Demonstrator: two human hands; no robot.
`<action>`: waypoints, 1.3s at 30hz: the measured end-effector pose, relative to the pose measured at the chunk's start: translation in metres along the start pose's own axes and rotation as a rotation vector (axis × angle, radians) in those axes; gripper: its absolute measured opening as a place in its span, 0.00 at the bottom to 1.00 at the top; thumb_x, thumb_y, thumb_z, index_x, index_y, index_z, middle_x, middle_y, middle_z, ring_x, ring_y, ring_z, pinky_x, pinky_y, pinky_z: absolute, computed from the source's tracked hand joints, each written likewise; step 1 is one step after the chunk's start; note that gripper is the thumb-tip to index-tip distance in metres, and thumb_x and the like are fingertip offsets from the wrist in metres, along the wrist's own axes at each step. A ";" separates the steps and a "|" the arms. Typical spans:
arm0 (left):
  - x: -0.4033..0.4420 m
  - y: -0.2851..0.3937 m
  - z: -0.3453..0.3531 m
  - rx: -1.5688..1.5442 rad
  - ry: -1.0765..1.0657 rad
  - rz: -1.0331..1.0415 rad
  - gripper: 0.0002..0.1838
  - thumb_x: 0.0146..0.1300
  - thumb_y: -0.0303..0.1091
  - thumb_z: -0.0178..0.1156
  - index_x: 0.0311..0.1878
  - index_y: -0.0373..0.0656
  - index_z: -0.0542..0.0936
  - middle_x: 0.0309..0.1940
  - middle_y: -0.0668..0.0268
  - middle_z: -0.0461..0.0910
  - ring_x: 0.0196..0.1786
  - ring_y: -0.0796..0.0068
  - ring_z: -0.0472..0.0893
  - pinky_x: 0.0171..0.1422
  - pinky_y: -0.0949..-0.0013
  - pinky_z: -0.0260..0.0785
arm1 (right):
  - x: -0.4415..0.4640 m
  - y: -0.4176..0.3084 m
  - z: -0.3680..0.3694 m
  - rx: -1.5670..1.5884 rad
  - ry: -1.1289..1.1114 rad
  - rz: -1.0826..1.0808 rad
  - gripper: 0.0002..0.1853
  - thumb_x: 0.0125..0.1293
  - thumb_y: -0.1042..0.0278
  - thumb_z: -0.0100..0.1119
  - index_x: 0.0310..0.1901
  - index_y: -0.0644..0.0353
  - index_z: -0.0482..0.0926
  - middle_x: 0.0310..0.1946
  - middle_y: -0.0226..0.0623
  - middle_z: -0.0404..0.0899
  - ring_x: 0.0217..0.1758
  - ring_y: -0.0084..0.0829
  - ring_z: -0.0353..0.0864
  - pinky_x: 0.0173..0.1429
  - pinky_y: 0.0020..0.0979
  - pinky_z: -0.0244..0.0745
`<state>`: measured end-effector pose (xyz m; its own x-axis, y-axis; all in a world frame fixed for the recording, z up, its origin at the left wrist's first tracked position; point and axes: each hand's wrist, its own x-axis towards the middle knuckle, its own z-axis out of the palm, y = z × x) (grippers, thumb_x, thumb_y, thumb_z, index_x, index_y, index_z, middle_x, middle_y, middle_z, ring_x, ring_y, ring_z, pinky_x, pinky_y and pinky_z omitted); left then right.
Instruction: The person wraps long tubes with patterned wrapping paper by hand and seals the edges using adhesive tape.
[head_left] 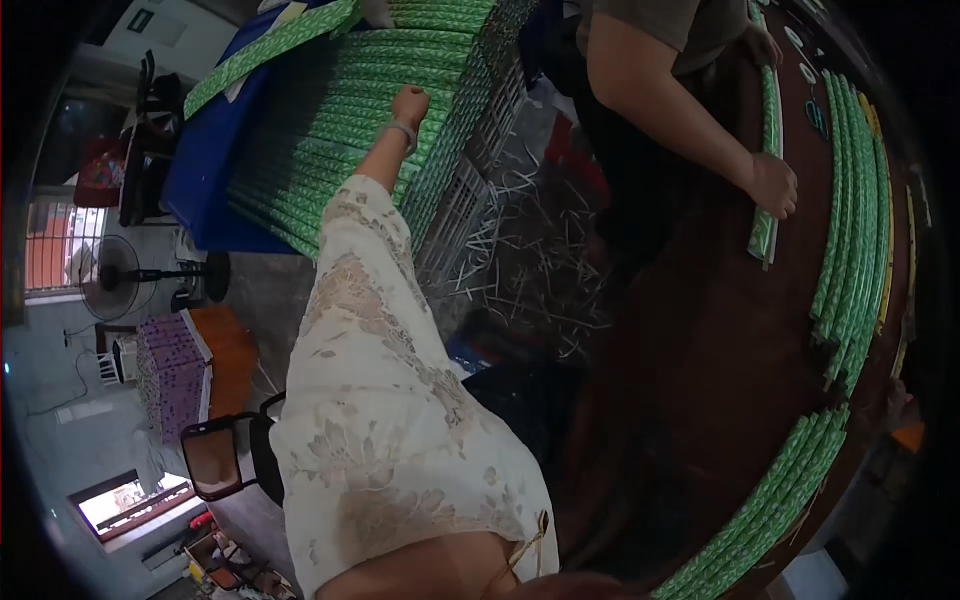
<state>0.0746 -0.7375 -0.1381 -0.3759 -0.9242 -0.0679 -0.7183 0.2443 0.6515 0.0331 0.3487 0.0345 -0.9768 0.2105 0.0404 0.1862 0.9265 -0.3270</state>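
My left hand (410, 104) is closed, with a bracelet at the wrist, over a large stack of green patterned strips (350, 95). Whatever its fingers hold, if anything, cannot be made out. The arm reaches up in a white lace sleeve. At the top left, a wider green patterned length (265, 60) lies slantwise across the stack's edge, beside a small, partly hidden shape that may be a hand. My right hand is not in view.
A co-worker's hand (774, 186) presses a green strip (768, 130) on the dark table (690, 350). More green strips (855, 230) and scissors (816, 118) lie there. Paper scraps (510, 235) litter the floor. A fan (110, 278) and a chair (212, 460) are left.
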 end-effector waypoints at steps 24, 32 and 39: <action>0.144 0.073 0.061 1.126 0.072 0.740 0.10 0.59 0.30 0.53 0.44 0.43 0.71 0.42 0.59 0.76 0.50 0.58 0.73 0.54 0.57 0.67 | -0.030 -0.189 0.013 -0.092 0.172 -0.046 0.22 0.71 0.53 0.39 0.61 0.53 0.67 0.59 0.36 0.68 0.62 0.34 0.66 0.62 0.33 0.63; -0.038 0.197 -0.039 0.358 0.342 1.607 0.16 0.49 0.32 0.58 0.41 0.39 0.68 0.35 0.58 0.70 0.40 0.57 0.73 0.42 0.61 0.71 | 0.026 -0.208 -0.008 -0.013 0.242 -0.180 0.22 0.71 0.53 0.39 0.61 0.52 0.67 0.59 0.36 0.69 0.61 0.34 0.67 0.62 0.33 0.64; -0.187 0.345 -0.209 0.767 0.162 1.171 0.15 0.51 0.37 0.60 0.41 0.42 0.73 0.32 0.59 0.72 0.41 0.62 0.75 0.26 0.62 0.72 | -0.013 -0.163 -0.073 0.010 0.356 -0.170 0.22 0.71 0.52 0.39 0.61 0.51 0.68 0.58 0.35 0.69 0.61 0.34 0.68 0.61 0.33 0.64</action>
<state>0.0192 -0.5414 0.2571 -0.9366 -0.0871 0.3395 -0.1963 0.9328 -0.3022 0.0234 0.2174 0.1568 -0.8954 0.1505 0.4191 0.0217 0.9548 -0.2965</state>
